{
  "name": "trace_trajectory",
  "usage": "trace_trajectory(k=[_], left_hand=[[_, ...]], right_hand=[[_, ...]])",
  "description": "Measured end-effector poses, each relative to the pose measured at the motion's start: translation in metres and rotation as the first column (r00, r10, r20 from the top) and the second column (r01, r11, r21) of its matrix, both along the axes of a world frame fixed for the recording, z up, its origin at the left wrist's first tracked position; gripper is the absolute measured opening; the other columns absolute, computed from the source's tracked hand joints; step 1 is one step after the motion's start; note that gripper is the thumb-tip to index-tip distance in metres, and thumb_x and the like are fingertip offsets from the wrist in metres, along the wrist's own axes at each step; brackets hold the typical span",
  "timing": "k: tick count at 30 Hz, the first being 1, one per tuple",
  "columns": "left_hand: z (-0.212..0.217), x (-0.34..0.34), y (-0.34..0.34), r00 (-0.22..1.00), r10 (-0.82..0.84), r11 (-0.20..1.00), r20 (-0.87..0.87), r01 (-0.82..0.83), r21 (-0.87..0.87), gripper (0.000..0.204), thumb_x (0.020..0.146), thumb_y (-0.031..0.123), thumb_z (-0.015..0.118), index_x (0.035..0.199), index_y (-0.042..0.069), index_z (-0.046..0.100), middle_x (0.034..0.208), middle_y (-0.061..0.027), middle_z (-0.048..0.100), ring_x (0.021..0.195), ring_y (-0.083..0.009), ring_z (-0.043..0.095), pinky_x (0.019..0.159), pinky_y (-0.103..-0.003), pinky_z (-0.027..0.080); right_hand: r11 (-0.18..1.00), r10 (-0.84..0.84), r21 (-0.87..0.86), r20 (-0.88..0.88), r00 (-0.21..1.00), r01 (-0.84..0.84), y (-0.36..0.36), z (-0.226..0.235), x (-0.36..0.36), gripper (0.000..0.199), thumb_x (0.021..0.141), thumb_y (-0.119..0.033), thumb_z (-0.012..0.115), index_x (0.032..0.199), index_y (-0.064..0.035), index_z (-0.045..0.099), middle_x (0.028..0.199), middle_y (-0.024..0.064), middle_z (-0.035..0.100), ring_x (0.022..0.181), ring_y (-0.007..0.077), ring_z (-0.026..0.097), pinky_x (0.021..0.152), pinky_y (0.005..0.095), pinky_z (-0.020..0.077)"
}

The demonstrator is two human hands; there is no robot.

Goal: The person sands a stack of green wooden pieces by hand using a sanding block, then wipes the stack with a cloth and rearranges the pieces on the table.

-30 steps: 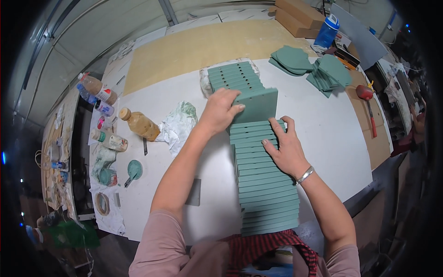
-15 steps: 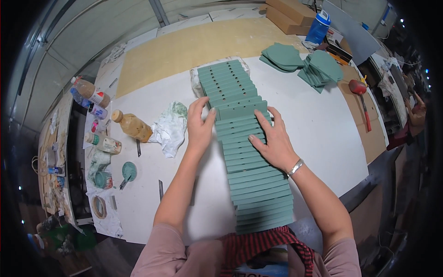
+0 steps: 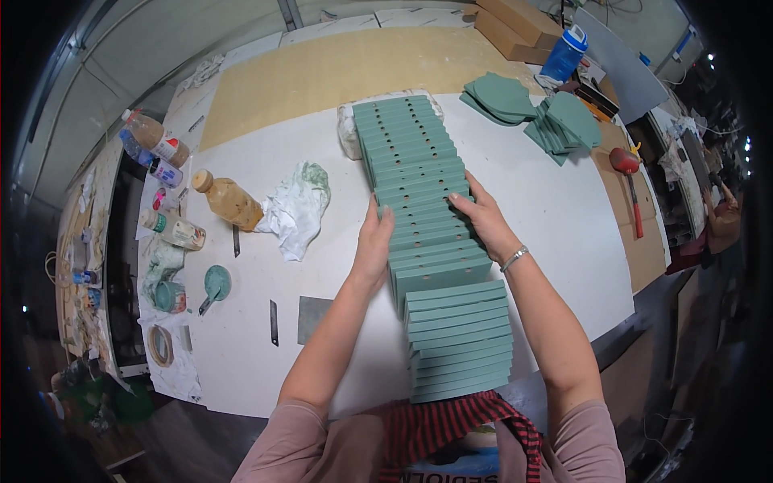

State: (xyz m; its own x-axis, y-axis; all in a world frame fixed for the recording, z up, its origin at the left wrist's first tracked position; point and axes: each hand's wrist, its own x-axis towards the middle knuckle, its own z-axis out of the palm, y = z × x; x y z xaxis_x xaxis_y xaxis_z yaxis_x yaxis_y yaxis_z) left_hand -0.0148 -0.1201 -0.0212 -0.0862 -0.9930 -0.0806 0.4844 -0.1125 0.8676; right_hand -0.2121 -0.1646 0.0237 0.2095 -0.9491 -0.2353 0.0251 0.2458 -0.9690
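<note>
A long row of flat green boards (image 3: 412, 171) leans in overlapping layers down the middle of the white table. Small holes dot the upper edges of the far ones. My left hand (image 3: 375, 240) is closed against the left side of the row, thumb near the top edges. On the opposite side my right hand (image 3: 488, 219) grips the boards, its thumb over their edges and its other fingers partly hidden. Between them the hands clasp a section of the row. Closer to me, a separate group of green boards (image 3: 457, 322) slants the other way, its edges without visible holes.
Rounded green pieces (image 3: 498, 98) lie in piles at the far right, near a red mallet (image 3: 624, 161) and a blue bottle (image 3: 565, 50). To the left are a bottle of brownish liquid (image 3: 229, 201), a stained white rag (image 3: 296, 213) and a green paint cup (image 3: 217, 282).
More boards in the middle now lean with the far section, their holed edges showing. Both hands have moved slightly nearer to me, from resting on the boards to clasping the row's sides.
</note>
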Motion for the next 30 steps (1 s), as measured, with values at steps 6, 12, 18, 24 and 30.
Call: trace_trajectory(k=[6,12,18,24,30], left_hand=[[0.011,-0.008,0.003,0.999,0.023,0.999,-0.041,-0.021,0.030,0.057,0.108,0.029,0.040,0.155,0.003,0.020,0.149,-0.0132,0.041,0.133,-0.0218,0.043,0.111,-0.035,0.036],[0.011,-0.008,0.004,0.998,0.007,1.000,-0.065,-0.005,0.020,0.060,0.108,0.032,0.039,0.157,0.004,0.017,0.152,-0.0148,0.038,0.136,-0.0233,0.041,0.113,-0.036,0.035],[-0.021,0.002,0.029,0.991,0.131,0.987,0.030,-0.134,0.091,0.066,0.109,0.040,0.033,0.155,-0.004,0.016,0.160,-0.0147,0.027,0.145,-0.0246,0.029,0.120,-0.035,0.023],[-0.018,-0.008,0.064,0.995,0.082,0.991,0.050,-0.087,0.099,0.071,0.108,0.046,0.024,0.157,-0.003,0.006,0.164,-0.0150,0.014,0.150,-0.0258,0.018,0.123,-0.035,0.015],[0.009,-0.020,0.063,0.998,-0.004,0.997,-0.064,0.008,0.074,0.073,0.108,0.050,0.020,0.157,-0.003,0.006,0.163,-0.0158,0.017,0.149,-0.0254,0.021,0.121,-0.036,0.020]], right_hand=[[0.998,0.013,0.064,-0.014,1.000,-0.012,-0.005,-0.004,-0.004,0.064,0.098,-0.022,0.055,0.153,-0.0001,0.031,0.141,0.0185,0.052,0.127,0.0221,0.051,0.108,0.0315,0.0388],[0.994,0.097,0.041,0.038,0.995,-0.099,-0.006,-0.004,-0.009,0.068,0.104,-0.045,0.042,0.156,-0.0040,0.028,0.152,0.0145,0.041,0.135,0.0207,0.043,0.112,0.0330,0.0344],[0.992,-0.010,0.129,0.133,0.991,-0.007,0.012,-0.015,-0.034,0.089,0.101,-0.067,0.025,0.157,0.0005,0.011,0.165,0.0154,0.013,0.152,0.0252,0.015,0.122,0.0347,0.0154],[0.960,0.096,0.236,0.233,0.968,-0.152,0.065,-0.020,-0.043,0.085,0.100,-0.068,0.023,0.159,-0.0068,0.016,0.163,0.0137,0.019,0.149,0.0243,0.022,0.120,0.0366,0.0219],[0.957,-0.022,0.288,0.205,0.978,-0.038,0.066,-0.021,-0.029,0.079,0.102,-0.065,0.028,0.157,-0.0086,0.024,0.160,0.0133,0.029,0.145,0.0245,0.030,0.117,0.0365,0.0285]])
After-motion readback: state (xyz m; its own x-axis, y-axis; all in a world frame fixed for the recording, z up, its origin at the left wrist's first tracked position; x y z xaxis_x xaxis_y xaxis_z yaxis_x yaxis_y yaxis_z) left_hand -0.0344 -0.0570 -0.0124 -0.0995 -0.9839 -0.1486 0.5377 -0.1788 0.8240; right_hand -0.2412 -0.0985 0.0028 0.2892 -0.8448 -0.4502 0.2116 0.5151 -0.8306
